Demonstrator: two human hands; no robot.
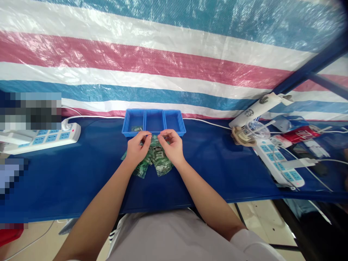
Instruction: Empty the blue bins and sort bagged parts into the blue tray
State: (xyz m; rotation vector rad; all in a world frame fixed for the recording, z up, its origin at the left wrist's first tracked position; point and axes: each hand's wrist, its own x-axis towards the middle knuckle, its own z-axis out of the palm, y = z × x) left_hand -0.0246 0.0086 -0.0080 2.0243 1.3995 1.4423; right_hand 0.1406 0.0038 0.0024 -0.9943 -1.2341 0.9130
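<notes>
Several small clear, green-tinted plastic bags (163, 166) lie in a pile on the blue table; greyish small pieces show inside them. Above the pile, my left hand (138, 148) pinches with thumb and forefinger at the left side of a small plastic bag (154, 138). My right hand (173, 146) is closed in a pinch at the right side of that bag. Fingers partly cover it. Just beyond both hands stands a blue bin (154, 134) with three compartments. A small packet (136, 128) lies in its left compartment.
A white power strip (73, 136) with plugs sits at left, and another power strip (282, 170) at right. Near the right one are a plastic cup (257, 129), a red drink can (301, 134), a white roll (255, 108) and cables. A striped tarp (163, 61) hangs behind the table (212, 174).
</notes>
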